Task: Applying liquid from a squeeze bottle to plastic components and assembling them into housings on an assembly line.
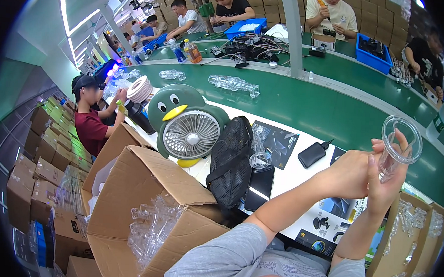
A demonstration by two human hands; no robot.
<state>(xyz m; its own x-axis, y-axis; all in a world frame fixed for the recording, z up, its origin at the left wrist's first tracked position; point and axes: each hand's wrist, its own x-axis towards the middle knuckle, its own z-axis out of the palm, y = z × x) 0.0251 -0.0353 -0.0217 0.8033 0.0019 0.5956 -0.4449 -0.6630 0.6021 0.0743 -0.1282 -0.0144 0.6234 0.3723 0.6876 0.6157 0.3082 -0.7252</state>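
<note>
At the right, my right hand (385,193) is closed around the narrow stem of a clear plastic part (408,156) with a wide round rim, held up above the table. My left hand (349,172) presses against the right one beside the stem, its fingers curled. What lies inside the left hand's grip is hidden. Below my forearms, printed leaflets (342,209) lie on the white tabletop. A dark phone (259,187), a small clear part (259,153) and a black case (312,154) lie to the left of my hands.
An open carton (127,183) of clear parts stands at my left; a shallow carton (385,260) of clear pieces at my right. A green fan (186,98) and black mesh bag (233,164) occupy the table. Clear parts (234,84) rest on the green belt (305,110); people sit beyond it.
</note>
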